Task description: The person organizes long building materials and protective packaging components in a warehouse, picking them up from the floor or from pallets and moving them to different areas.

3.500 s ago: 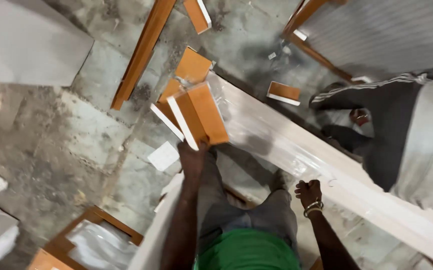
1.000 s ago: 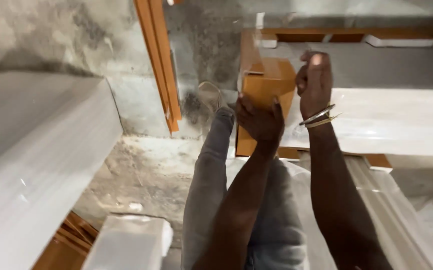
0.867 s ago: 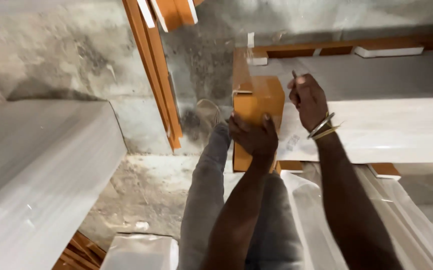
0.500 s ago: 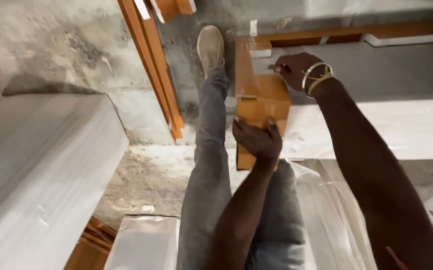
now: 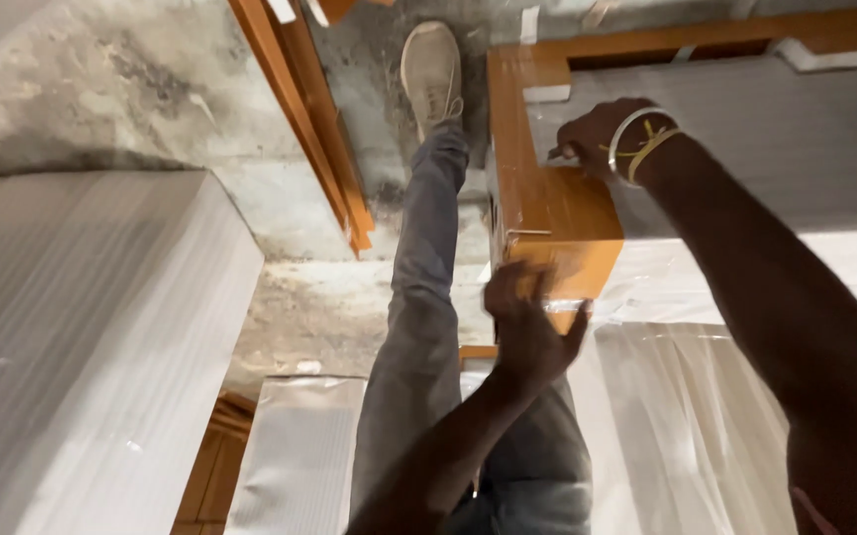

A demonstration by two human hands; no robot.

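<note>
Right hand (image 5: 602,139) moved further up orange wooden panel (image 5: 547,213) — fingers curled, grip unclear; left hand (image 5: 527,327) clasps panel's near end — blurred.

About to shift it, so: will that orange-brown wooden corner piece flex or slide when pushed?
The orange-brown wooden corner piece looks rigid and should not flex. Its glossy face may slip under the left hand. The right hand already presses its inner edge, so it probably slides rather than tips.

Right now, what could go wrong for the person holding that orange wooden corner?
The left hand grips the orange wooden corner piece at its edge, so it might slip. The right hand presses something thin against it, too small to tell what, which could slip toward the fingers. One leg stretches over the rough floor, so balance looks shaky.
</note>
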